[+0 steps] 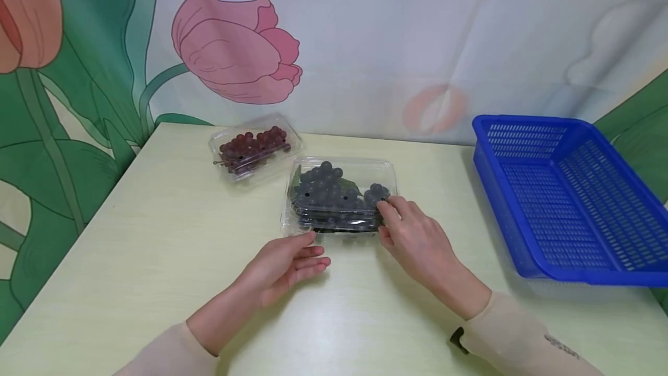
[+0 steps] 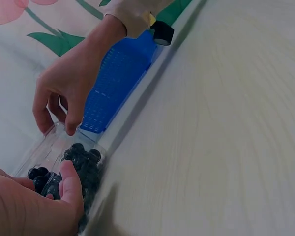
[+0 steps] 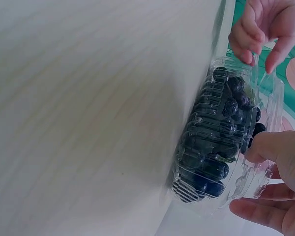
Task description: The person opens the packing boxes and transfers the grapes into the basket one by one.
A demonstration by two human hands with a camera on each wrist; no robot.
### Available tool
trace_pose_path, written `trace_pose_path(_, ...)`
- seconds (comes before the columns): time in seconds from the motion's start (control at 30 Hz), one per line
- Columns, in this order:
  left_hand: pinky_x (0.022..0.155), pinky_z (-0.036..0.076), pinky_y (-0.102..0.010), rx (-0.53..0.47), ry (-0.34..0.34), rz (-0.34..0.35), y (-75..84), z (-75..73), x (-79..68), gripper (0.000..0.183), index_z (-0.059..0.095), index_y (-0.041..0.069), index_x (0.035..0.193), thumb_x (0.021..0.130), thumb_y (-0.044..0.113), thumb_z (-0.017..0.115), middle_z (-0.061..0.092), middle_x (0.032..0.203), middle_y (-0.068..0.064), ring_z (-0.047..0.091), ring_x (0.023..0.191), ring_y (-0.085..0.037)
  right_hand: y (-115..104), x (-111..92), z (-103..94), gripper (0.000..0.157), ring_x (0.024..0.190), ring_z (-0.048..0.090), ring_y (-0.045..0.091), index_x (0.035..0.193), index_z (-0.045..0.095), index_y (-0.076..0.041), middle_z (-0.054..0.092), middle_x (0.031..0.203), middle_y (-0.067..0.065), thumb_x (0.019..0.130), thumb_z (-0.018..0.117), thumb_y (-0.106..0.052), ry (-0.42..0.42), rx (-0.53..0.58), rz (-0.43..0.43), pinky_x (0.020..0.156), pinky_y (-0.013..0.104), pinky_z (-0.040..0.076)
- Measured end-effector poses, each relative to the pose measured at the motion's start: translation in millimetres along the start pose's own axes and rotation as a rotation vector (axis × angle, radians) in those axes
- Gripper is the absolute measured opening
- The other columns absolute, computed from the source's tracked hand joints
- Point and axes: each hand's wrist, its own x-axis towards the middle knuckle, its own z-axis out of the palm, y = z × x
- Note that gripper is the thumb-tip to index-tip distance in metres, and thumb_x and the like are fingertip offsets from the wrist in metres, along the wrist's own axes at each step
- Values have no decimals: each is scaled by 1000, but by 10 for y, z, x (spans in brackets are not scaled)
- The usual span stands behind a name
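Observation:
A clear plastic clamshell box of dark grapes (image 1: 334,196) lies on the table in front of me, its lid over the fruit. My right hand (image 1: 420,242) grips the box's front right corner, thumb low and fingers at the lid edge. At the front left corner is my left hand (image 1: 287,263), its thumb tip right at the edge and its other fingers loosely extended below. In the right wrist view, dark grapes (image 3: 231,108) show through the ribbed side, with the left hand (image 3: 265,32) at the far end. Green leaves lie among the grapes.
Behind and to the left sits a second clear box with red grapes (image 1: 253,147). A blue plastic basket (image 1: 496,190) with slotted walls stands at the right. The pale table (image 1: 172,237) ends at the back against a flower-printed cloth (image 1: 360,45).

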Motion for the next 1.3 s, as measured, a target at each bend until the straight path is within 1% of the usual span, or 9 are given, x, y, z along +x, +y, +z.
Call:
trace_pose_path(0.1,94,59,-35,3,-7,7,-25,62,43,38,44,-11,135,110,17,50,60,109,-18,71,99,-28,-14,4,7,37,87,67,32,118,66,4,66,108,17,84,79,-2,-11,-11,3,52,38,58)
trace_pose_path(0.2,91,60,-34,-10,-8,9,-53,131,72,31,47,-10,123,110,19,50,60,103,-15,72,96,-28,-22,7,11,37,87,67,31,118,66,4,66,107,17,84,79,-2,-21,-18,12,53,38,58)
trace_pose_path(0.3,89,61,-34,-17,-10,4,-81,214,89,28,49,-8,117,110,19,51,61,101,-14,73,94,-27,-29,12,11,38,88,67,31,119,67,4,66,108,17,84,79,-2,-23,-22,21,54,38,59)
trace_pose_path(0.63,88,61,-35,-1,-57,8,-166,434,159,29,51,-7,115,110,21,50,61,98,-12,73,91,-25,-71,33,6,37,85,64,28,118,66,2,65,107,14,85,79,-5,-29,-19,31,52,36,57)
trace_pose_path(0.73,88,61,-36,-10,-56,-3,-186,484,190,31,51,-8,117,110,22,50,61,98,-12,73,91,-24,-76,45,6,36,85,63,28,118,66,2,65,107,13,85,78,-5,-39,-19,33,51,35,56)
trace_pose_path(0.87,88,61,-36,-19,-52,2,-213,538,229,33,52,-8,117,110,24,50,62,97,-12,73,90,-24,-82,55,4,36,84,63,28,118,66,2,64,105,13,85,78,-6,-51,-15,30,50,35,55)
trace_pose_path(1.0,88,62,-37,-18,-67,13,-255,604,267,31,53,-6,113,110,24,51,62,93,-10,72,86,-22,-94,54,11,34,82,62,27,116,65,3,63,104,13,86,79,-7,-63,-13,26,49,32,54)
trace_pose_path(1.13,85,62,-36,-16,-83,20,-302,669,296,34,53,-5,111,110,28,51,61,92,-8,71,81,-19,-111,54,16,33,82,61,26,115,65,2,62,103,12,86,78,-6,-64,-18,22,48,31,53)
trace_pose_path(1.3,84,62,-35,-10,-68,35,-340,722,320,41,56,-8,114,109,33,53,62,94,-10,72,81,-19,-120,56,21,34,82,61,26,116,65,3,63,103,13,86,78,-6,-63,-21,26,49,32,53)
